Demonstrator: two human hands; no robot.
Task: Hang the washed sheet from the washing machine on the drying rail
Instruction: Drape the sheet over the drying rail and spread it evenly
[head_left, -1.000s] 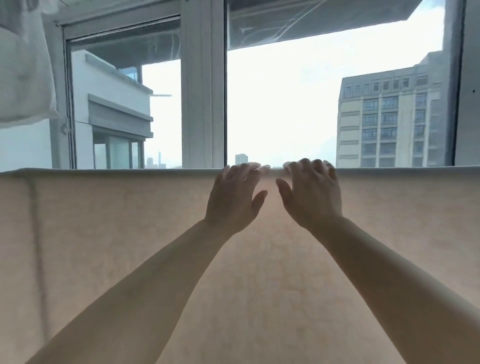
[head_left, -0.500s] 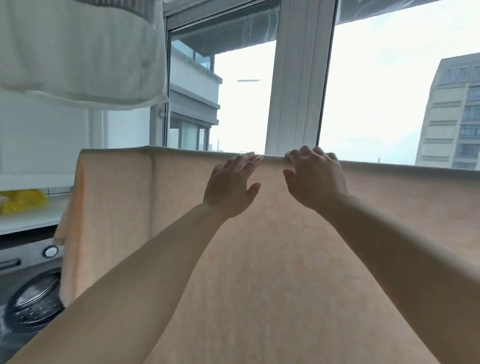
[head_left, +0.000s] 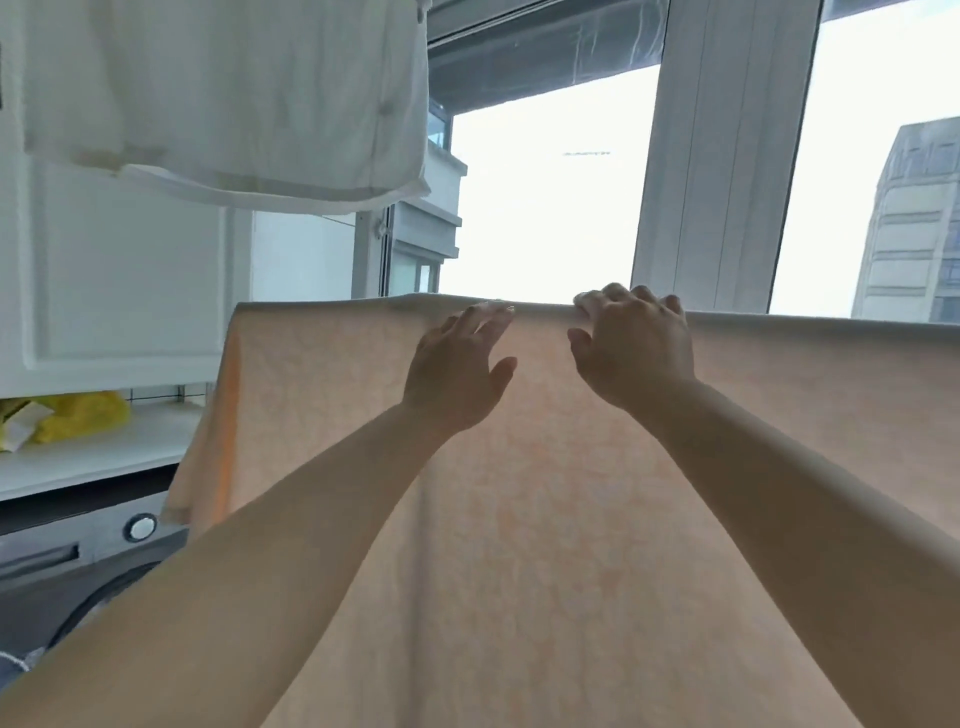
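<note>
Slippage is our worry: the sheet (head_left: 545, 519) already hangs over the rail, our left hand (head_left: 457, 374) flat with straight fingers at its top fold, our right hand (head_left: 636, 345) curled over that fold, and an uneven tug could drag it off.

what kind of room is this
Most likely a home laundry balcony high in an apartment block: a washing machine sits under a counter, a peach sheet and a white garment hang drying, and big windows face other towers.
</note>
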